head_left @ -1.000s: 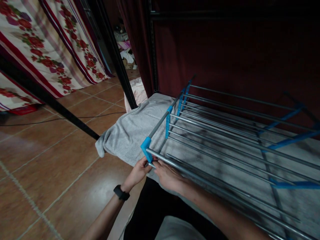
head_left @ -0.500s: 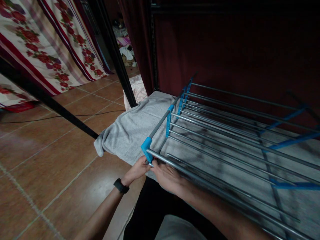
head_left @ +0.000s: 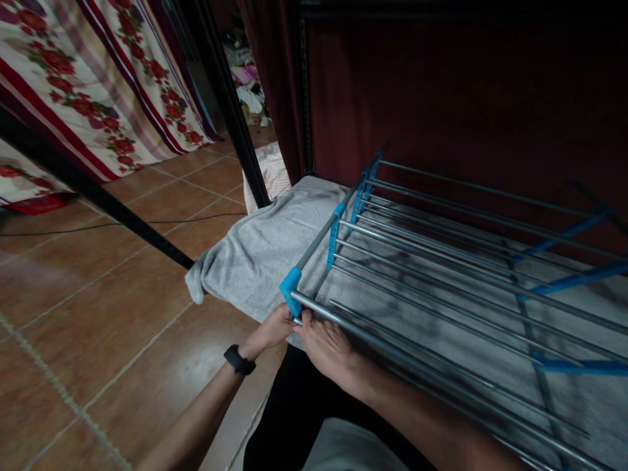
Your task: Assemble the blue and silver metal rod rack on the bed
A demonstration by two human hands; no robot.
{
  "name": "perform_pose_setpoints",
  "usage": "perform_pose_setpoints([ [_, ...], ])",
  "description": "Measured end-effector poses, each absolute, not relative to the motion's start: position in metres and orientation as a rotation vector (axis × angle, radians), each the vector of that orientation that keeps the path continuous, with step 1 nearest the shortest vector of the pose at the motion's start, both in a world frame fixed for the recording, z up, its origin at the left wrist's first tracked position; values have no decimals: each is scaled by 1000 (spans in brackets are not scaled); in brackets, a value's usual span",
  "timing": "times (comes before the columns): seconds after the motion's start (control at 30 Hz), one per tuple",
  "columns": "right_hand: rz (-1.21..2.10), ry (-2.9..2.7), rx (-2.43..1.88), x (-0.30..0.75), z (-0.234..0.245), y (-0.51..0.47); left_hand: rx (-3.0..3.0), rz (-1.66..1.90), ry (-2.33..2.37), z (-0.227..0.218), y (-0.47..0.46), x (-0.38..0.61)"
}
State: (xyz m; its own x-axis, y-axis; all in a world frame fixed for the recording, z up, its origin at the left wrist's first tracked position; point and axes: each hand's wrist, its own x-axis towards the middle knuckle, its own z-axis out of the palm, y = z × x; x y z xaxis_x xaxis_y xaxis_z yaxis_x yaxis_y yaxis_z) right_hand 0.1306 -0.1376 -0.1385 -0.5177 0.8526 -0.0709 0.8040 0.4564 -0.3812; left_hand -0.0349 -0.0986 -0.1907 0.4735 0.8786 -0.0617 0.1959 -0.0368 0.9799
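Observation:
A metal drying rack (head_left: 441, 261) with grey rods and blue plastic joints lies flat over a grey towel (head_left: 255, 255). My left hand (head_left: 272, 330), with a black watch on the wrist, is closed around the rack's near corner just under the blue corner joint (head_left: 290, 288). My right hand (head_left: 328, 347) is closed on the end of the near rod right beside it. The two hands touch at the corner.
Brown tiled floor (head_left: 98, 314) spreads to the left, crossed by a black slanted pole (head_left: 98, 196) and a thin cable. Floral curtains (head_left: 98, 85) hang at the far left. A dark red cloth wall (head_left: 441, 98) stands behind the rack.
The view has shifted slightly; both hands stay at the rack's near corner, gripping the same spot.

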Motion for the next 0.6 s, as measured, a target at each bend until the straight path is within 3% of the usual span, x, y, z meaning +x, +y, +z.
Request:
perform_pose_setpoints([
  [0.1, 453, -2664, -1538, 129, -140, -137, 1549, 723, 1001, -192, -100, -35],
  [0.6, 517, -2728, -1497, 131, -137, -130, 1477, 753, 966, -196, -102, -30],
])
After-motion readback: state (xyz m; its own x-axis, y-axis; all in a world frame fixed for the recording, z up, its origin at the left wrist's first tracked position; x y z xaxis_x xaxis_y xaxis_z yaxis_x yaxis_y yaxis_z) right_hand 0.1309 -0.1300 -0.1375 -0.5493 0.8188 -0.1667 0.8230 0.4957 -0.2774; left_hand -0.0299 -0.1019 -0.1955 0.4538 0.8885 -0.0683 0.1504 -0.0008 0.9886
